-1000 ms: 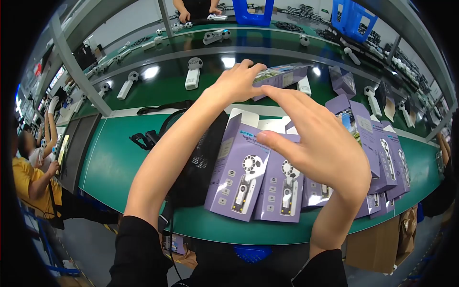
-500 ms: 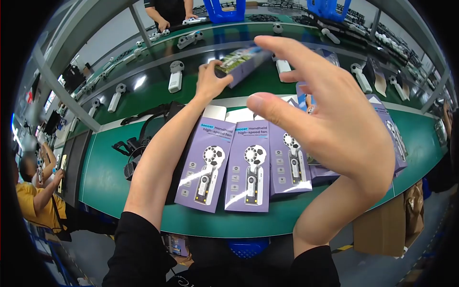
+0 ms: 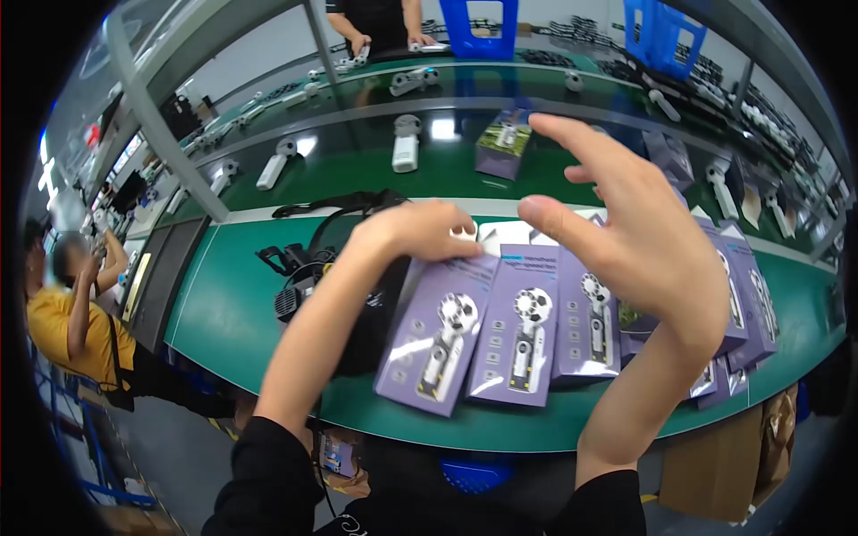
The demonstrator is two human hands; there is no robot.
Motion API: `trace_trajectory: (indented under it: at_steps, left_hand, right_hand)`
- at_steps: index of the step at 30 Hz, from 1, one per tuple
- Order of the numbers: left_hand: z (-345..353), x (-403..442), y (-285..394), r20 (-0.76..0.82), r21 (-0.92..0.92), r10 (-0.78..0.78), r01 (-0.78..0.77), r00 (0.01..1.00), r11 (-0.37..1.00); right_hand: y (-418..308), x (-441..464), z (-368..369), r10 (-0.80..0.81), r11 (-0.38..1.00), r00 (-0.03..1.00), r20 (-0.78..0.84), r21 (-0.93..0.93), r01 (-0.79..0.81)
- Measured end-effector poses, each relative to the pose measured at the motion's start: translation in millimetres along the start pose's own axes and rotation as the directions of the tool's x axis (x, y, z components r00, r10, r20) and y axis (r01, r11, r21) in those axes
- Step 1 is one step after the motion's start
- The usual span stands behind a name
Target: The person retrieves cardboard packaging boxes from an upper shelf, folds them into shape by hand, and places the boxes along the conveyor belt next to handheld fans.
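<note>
Several purple fan boxes printed with a soccer-ball handheld fan lie side by side on the green table. My left hand (image 3: 420,230) reaches over the top end of the leftmost fan box (image 3: 436,344), its fingers curled at the white flap. A second fan box (image 3: 514,330) lies just right of that one, its flap up. My right hand (image 3: 639,237) hovers above the boxes on the right, thumb and fingers apart, with nothing in it. Beyond the hands, a closed-looking fan box (image 3: 500,163) stands on the dark green conveyor, near my right fingertips.
White handheld fans (image 3: 405,147) lie spaced along the conveyor (image 3: 349,170). Left of the boxes are a black bag (image 3: 357,308) and a black device (image 3: 286,299). Blue crates (image 3: 480,31) stand at the back. Co-workers are at the far side and left. A cardboard box (image 3: 710,464) sits below right.
My left hand has let go of the fan box on the conveyor and come back to the leftmost box on the table. My right hand stays spread. The camera view has shifted left.
</note>
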State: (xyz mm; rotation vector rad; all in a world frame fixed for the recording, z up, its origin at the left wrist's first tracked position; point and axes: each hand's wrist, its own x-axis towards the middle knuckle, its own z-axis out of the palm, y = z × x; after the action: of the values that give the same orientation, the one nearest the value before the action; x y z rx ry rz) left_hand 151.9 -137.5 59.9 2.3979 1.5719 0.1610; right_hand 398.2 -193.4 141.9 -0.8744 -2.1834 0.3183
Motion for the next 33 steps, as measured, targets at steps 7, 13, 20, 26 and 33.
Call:
trace_trajectory:
  at_steps: [7,13,20,26,33]
  left_hand:
    - [11,-23,-38,-0.053,-0.249,-0.049,0.034,0.997,0.968]
    - [-13,-46,-55,-0.590,-0.345,-0.154,-0.075,0.792,0.935]
    - [-50,-75,-80,-0.946,-0.311,-0.319,-0.457,0.061,0.834]
    - [-64,-83,-92,-0.862,-0.232,-0.461,-0.647,-0.209,0.727]
    - [-76,-69,-62,-0.885,-0.195,-0.433,-0.707,-0.172,0.679]
  right_hand:
    - [-19,13,37,0.006,0.998,0.990,0.139,-0.064,0.003]
    - [-33,22,71,0.137,0.986,0.972,0.193,-0.124,-0.114]
    - [-58,30,110,-0.021,0.999,0.858,0.513,0.043,-0.001]
    - [-85,24,150,0.062,0.984,0.906,0.420,-0.176,0.014]
    - [-67,32,152,-0.012,0.974,1.000,-0.001,-0.226,0.012]
